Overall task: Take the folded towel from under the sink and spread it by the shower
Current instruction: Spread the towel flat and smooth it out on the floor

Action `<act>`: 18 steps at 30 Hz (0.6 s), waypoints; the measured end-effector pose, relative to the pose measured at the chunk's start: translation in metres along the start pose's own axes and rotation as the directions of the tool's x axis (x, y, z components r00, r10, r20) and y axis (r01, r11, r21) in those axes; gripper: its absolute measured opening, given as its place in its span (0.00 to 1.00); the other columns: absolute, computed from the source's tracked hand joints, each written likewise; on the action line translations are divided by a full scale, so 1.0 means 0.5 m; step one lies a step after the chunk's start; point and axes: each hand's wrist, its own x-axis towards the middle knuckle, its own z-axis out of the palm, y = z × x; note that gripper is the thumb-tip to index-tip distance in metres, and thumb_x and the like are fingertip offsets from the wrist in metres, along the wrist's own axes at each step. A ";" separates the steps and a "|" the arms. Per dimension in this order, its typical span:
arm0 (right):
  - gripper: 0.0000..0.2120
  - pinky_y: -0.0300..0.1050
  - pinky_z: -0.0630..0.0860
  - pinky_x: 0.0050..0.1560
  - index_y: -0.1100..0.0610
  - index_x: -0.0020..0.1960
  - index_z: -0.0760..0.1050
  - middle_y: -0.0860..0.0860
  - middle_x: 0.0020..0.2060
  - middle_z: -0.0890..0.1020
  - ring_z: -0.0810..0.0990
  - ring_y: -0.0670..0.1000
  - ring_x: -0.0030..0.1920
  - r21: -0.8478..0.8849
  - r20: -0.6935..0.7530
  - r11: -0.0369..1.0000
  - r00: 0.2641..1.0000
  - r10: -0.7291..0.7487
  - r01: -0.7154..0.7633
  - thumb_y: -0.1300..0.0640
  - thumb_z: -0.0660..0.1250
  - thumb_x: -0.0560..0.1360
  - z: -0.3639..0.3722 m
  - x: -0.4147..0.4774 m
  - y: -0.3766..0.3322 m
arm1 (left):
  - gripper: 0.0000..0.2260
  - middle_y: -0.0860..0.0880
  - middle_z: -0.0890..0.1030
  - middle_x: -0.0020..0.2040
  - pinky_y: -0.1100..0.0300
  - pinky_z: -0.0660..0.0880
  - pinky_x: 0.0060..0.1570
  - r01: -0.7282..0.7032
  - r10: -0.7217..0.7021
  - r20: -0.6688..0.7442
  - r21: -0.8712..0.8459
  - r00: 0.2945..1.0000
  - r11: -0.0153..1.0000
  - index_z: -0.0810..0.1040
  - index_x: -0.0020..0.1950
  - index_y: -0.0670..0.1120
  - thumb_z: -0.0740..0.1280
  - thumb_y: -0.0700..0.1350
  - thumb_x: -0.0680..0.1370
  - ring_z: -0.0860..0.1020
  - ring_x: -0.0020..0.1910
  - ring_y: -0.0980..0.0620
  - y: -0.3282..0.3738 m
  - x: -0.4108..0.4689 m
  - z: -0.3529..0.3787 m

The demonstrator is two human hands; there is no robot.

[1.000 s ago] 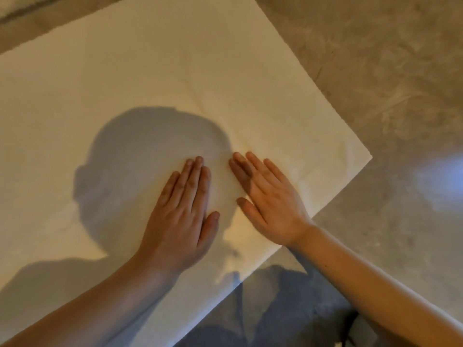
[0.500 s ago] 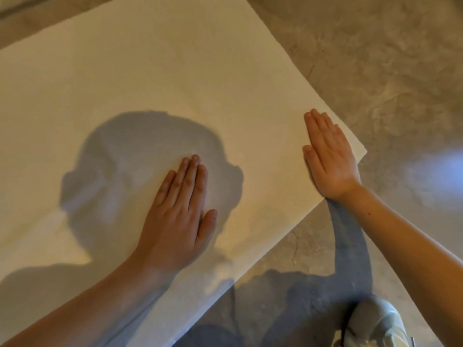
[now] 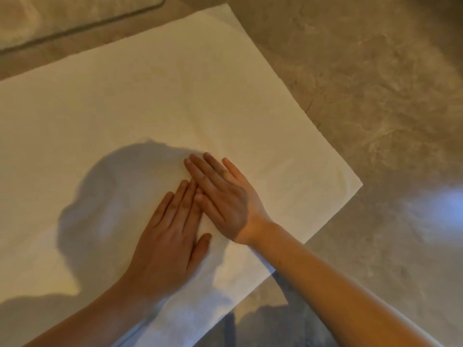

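Matt cream cloth towel point(image 3: 155, 96) lies on a mottled, slightly glossy stone-look floor point(image 3: 375, 96).

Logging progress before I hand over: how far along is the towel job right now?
Done: the cream cloth towel is unfolded and lies spread on the mottled grey stone floor. In hand: the left hand and right hand press flat side by side near its near edge, smoothing. Left: faint creases near the middle; whether the shower is beside it is not visible.

A mottled grey-brown stone-look floor point(image 3: 375, 96) filled the right side and far edge of the scene. At the far left, a pale raised ledge point(image 3: 62, 13) with a dark rounded border point(image 3: 105, 20) ran along the floor.
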 end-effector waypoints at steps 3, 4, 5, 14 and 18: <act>0.25 0.47 0.45 0.77 0.54 0.80 0.51 0.51 0.79 0.55 0.49 0.50 0.78 -0.047 0.006 0.997 0.998 0.066 -0.065 0.49 0.49 0.84 -0.022 -0.002 0.075 | 0.30 0.37 0.54 0.78 0.46 0.53 0.76 -0.001 0.000 0.025 0.032 1.000 0.999 0.55 0.77 0.35 0.51 0.54 0.81 0.52 0.78 0.43 0.002 0.001 -0.006; 0.25 0.47 0.44 0.77 0.54 0.80 0.50 0.50 0.79 0.53 0.47 0.49 0.79 -0.086 -0.007 0.991 0.995 0.101 -0.101 0.49 0.48 0.84 -0.030 -0.006 0.101 | 0.31 0.38 0.53 0.79 0.47 0.52 0.76 -0.001 0.000 0.028 0.028 1.000 1.000 0.54 0.77 0.35 0.50 0.54 0.81 0.51 0.78 0.43 0.002 0.001 -0.007; 0.25 0.47 0.44 0.77 0.54 0.80 0.49 0.49 0.79 0.52 0.46 0.48 0.79 -0.126 -0.018 0.983 0.991 0.133 -0.134 0.50 0.46 0.84 -0.038 -0.009 0.127 | 0.31 0.38 0.52 0.79 0.47 0.52 0.76 -0.001 0.000 0.028 0.025 1.000 1.000 0.54 0.77 0.35 0.50 0.54 0.81 0.51 0.79 0.44 0.002 0.001 -0.008; 0.27 0.47 0.45 0.77 0.55 0.80 0.49 0.49 0.79 0.52 0.48 0.48 0.78 -0.173 -0.090 0.936 0.951 0.296 -0.308 0.47 0.41 0.83 -0.093 -0.008 0.254 | 0.30 0.38 0.52 0.79 0.48 0.53 0.76 -0.011 0.011 0.016 0.003 1.000 1.000 0.54 0.77 0.35 0.50 0.54 0.82 0.51 0.78 0.43 -0.001 -0.001 -0.005; 0.27 0.50 0.47 0.78 0.55 0.80 0.49 0.49 0.79 0.53 0.48 0.49 0.78 -0.176 -0.106 0.938 0.953 0.284 -0.299 0.48 0.42 0.83 -0.092 -0.008 0.249 | 0.29 0.37 0.56 0.78 0.47 0.56 0.74 -0.013 0.013 0.002 -0.005 1.000 1.000 0.58 0.76 0.35 0.51 0.53 0.82 0.55 0.78 0.42 -0.004 0.006 -0.014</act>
